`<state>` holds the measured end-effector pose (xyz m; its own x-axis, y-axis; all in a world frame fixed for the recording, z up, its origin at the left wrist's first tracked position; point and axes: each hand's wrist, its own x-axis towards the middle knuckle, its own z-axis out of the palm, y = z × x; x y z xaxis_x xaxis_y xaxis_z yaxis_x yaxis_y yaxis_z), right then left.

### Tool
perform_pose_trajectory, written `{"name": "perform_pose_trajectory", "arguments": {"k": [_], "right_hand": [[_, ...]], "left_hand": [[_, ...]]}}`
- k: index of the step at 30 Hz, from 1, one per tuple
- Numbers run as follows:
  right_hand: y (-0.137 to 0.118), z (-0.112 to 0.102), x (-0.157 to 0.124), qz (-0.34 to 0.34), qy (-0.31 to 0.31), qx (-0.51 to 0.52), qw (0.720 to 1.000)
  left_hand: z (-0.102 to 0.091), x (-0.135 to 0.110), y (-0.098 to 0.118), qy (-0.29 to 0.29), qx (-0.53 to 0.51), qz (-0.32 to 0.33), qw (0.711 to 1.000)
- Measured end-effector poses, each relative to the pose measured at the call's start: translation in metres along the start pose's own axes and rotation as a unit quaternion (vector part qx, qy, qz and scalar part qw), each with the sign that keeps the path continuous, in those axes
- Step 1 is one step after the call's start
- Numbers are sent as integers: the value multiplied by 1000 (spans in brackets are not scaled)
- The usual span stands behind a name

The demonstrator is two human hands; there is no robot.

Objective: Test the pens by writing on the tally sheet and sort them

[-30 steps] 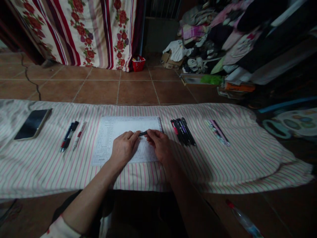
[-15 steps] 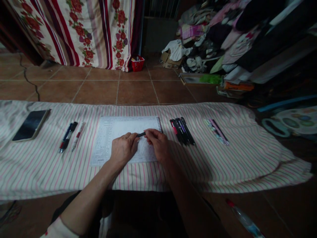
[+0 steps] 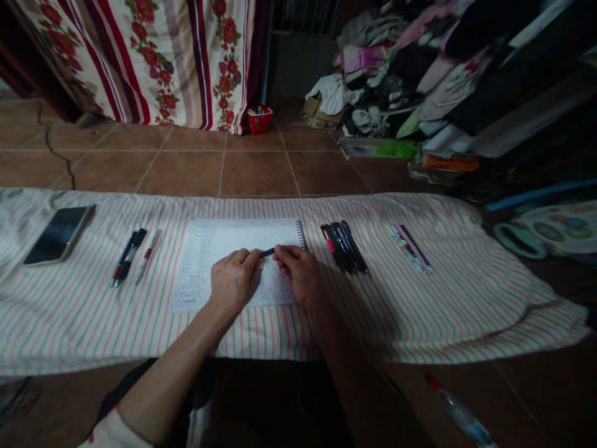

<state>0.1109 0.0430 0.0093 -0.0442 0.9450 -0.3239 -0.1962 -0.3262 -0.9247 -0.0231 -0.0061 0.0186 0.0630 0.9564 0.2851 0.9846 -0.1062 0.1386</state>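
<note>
On the striped cloth [image 3: 433, 311] lies a spiral notebook [image 3: 242, 233], over which the left hand [image 3: 234, 277] and right hand [image 3: 299, 267] pinch opposite ends of a dark pen-like piece [image 3: 267, 253], judged light, rigid and somewhat slippery, with hold best taken near each end

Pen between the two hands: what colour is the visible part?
Black or near-black in this dim light; the pen shows best in the head view.
</note>
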Motion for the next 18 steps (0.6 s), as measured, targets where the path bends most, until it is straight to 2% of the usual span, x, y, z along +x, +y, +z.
{"name": "perform_pose_trajectory", "arguments": {"k": [12,18], "right_hand": [[-1,1,-1,-55,-23,-25,998],[3,2,0,-36,-35,0,999]], "left_hand": [[1,3,-3,-72,-121,-64,988],[4,0,-5,-40,-123,-63,990]]}}
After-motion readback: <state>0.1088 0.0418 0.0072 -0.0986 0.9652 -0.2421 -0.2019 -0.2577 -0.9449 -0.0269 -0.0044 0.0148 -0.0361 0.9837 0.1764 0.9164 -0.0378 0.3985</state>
